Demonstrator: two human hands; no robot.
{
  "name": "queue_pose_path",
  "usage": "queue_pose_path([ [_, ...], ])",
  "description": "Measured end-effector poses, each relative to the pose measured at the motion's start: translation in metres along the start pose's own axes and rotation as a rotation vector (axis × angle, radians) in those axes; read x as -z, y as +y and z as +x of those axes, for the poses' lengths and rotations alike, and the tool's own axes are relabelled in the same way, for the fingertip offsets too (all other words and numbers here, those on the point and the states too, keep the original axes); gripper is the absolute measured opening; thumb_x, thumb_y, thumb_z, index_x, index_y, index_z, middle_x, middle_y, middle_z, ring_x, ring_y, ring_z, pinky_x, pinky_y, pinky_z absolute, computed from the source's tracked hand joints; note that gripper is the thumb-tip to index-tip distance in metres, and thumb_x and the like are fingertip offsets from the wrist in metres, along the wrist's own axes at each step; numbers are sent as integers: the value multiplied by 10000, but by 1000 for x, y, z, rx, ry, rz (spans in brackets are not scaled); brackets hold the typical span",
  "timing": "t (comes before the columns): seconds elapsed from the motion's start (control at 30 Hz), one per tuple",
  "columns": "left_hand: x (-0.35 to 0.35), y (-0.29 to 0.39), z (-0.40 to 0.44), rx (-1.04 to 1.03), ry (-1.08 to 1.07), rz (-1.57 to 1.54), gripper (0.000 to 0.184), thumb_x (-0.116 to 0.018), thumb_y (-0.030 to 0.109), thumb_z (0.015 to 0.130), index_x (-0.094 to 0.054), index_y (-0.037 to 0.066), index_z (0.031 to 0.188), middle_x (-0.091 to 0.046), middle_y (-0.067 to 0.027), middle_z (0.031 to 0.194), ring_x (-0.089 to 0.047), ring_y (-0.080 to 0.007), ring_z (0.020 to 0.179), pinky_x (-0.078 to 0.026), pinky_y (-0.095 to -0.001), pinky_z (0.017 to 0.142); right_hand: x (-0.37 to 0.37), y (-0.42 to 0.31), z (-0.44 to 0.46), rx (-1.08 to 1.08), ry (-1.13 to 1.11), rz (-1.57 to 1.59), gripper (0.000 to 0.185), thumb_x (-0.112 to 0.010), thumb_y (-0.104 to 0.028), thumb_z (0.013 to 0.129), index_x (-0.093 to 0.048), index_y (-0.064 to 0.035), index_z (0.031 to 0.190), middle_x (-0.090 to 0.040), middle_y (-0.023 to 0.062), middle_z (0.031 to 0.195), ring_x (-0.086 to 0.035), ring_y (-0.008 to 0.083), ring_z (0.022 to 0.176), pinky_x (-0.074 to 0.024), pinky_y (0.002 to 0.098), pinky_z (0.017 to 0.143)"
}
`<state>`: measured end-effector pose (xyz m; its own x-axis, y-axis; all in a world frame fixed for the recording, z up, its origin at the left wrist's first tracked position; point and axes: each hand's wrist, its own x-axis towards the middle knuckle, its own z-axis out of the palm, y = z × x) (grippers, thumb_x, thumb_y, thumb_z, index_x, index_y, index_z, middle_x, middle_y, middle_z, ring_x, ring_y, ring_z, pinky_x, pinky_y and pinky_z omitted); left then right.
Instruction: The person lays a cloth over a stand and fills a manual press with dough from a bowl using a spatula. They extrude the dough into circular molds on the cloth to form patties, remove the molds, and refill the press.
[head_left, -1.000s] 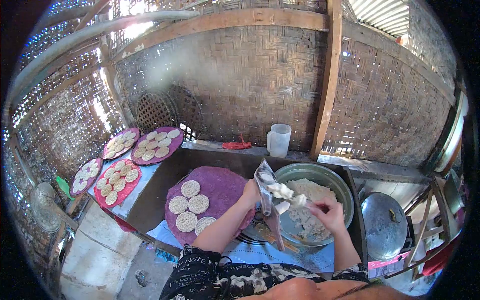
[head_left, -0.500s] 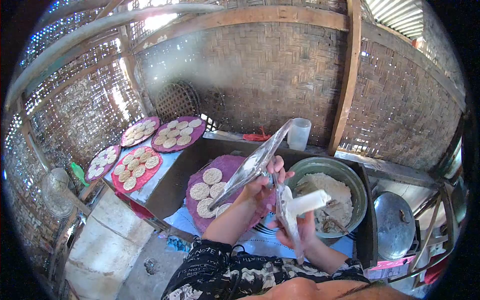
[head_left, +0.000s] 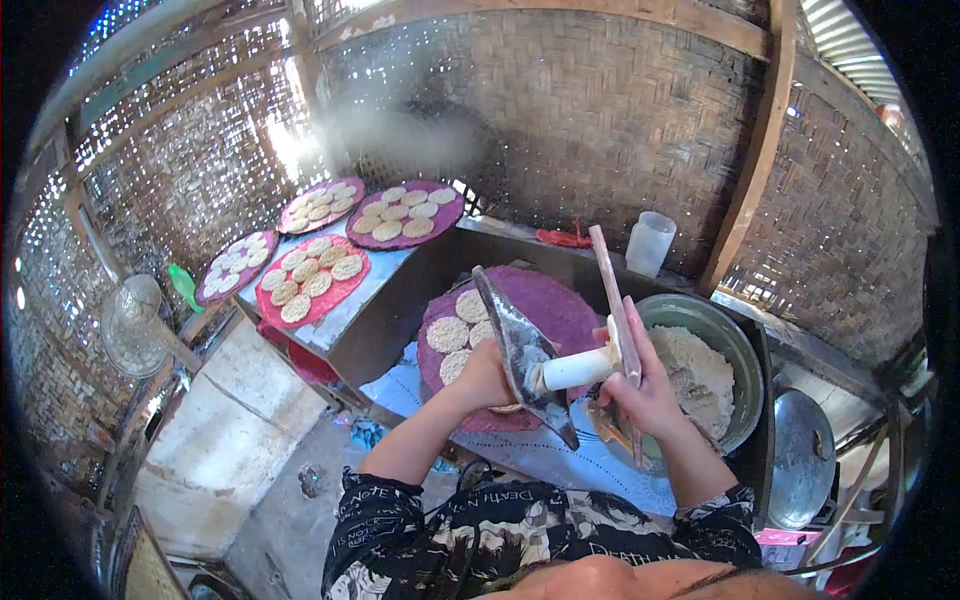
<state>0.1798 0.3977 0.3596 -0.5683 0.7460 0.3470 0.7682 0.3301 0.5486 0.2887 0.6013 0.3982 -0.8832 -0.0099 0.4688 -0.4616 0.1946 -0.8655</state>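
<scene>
My left hand (head_left: 482, 378) grips the dark, pale-smeared lower part of a hand dough press (head_left: 508, 325), tilted above the near tray. My right hand (head_left: 648, 378) is closed around the press's wooden handle bar (head_left: 610, 275). From that bar a white cylindrical plunger (head_left: 578, 370) points left, its end at the middle of the lower part. Whether it sits inside the opening is unclear. Below lies a round purple tray (head_left: 555, 298) with several lacy dough discs (head_left: 447, 334). Right of it stands a green basin (head_left: 748, 420) of whitish dough or flour (head_left: 695, 375), partly behind my right hand.
Several round trays with discs, one of them a red tray (head_left: 330, 302), rest on a side surface at left. Behind the basin stands a translucent plastic jug (head_left: 650, 244). A metal lid (head_left: 800, 460) is at far right. Woven bamboo walls (head_left: 600, 130) enclose the area.
The view has shifted, so the surroundings sit lower and further right. The plunger has turned from pointing right to pointing left, against the other press part. My hands have moved apart.
</scene>
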Motion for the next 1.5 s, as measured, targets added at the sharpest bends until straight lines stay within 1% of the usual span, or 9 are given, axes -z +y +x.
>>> queue_pose_path([
  [0.07, -5, -12, -4, -142, 174, 273, 351, -635, 344, 643, -627, 146, 933, -611, -71, 928, -559, -249, 913, -415, -364, 848, -2, -2, 8, 357, -76, -530, 810, -700, -324, 712, -267, -123, 1367, -440, 185, 1203, -492, 297, 1070, -457, 355, 818],
  [0.2, -4, -17, -12, -157, 291, 282, 336, -644, 346, 599, -628, 133, 859, -608, -62, 899, -561, -243, 897, -421, -364, 837, -24, -10, 3, 401, -177, -748, 832, -723, -415, 654, -334, -109, 1322, -414, 196, 1171, -512, 365, 992, -487, 412, 740],
  [0.5, -17, -47, -3, -46, 298, 57, 325, -688, 296, 611, -613, 96, 857, -621, -88, 837, -599, -269, 816, -473, -340, 744, -37, 21, 35, 118, -205, -392, 961, -755, -429, 596, -270, -71, 1345, -360, 187, 1239, -425, 321, 1119, -389, 416, 896],
  [0.67, 2, -54, 2, 67, 204, -464, 611, -725, 160, 590, -495, 79, 1150, -545, -115, 1114, -522, -234, 1041, -394, -357, 927, 9, 67, 31, -633, -734, 304, 945, -688, -486, 674, -202, -107, 1390, -340, 171, 1273, -409, 270, 1131, -349, 420, 940],
  [0.87, 79, -33, 22, -436, 102, -1810, 1012, -670, 6, 499, -198, 107, 1389, -174, -168, 1431, -263, -359, 1281, -203, -506, 1043, 7, 63, 20, -742, -900, 754, 913, -614, -629, 659, -275, -171, 1373, -429, 210, 1181, -492, 355, 1020, -410, 468, 834],
  [0.9, 77, -38, 29, -682, -18, -1699, 951, -690, 35, 563, -209, 86, 1381, -237, -161, 1403, -258, -373, 1277, -188, -569, 1023, 8, 67, 17, -701, -935, 771, 880, -597, -646, 663, -309, -193, 1360, -454, 225, 1146, -518, 348, 984, -432, 446, 802],
  [1.0, 65, -51, 33, -626, 37, -1718, 910, -690, 29, 612, -196, 38, 1376, -354, -154, 1345, -291, -351, 1270, -281, -433, 1013, 25, 79, 29, -735, -1009, 735, 859, -580, -650, 676, -313, -204, 1359, -457, 230, 1144, -516, 335, 984, -440, 433, 789],
  [1.23, 5, -135, 37, -143, 368, -2130, 581, -454, 597, 801, -568, 75, 1030, -599, -73, 897, -565, -265, 923, -455, -455, 828, 28, 119, 49, -952, -802, 497, 775, -592, -566, 725, -407, 0, 1221, -572, 167, 994, -597, 233, 839, -492, 331, 712],
  [1.5, -14, -148, 14, -311, 383, -2229, 482, -461, 543, 829, -576, 113, 1012, -576, -46, 802, -575, -251, 866, -484, -443, 763, 16, 99, 63, -955, -877, 247, 626, -615, -513, 740, -524, 12, 1069, -592, 114, 908, -591, 164, 742, -485, 289, 623],
])
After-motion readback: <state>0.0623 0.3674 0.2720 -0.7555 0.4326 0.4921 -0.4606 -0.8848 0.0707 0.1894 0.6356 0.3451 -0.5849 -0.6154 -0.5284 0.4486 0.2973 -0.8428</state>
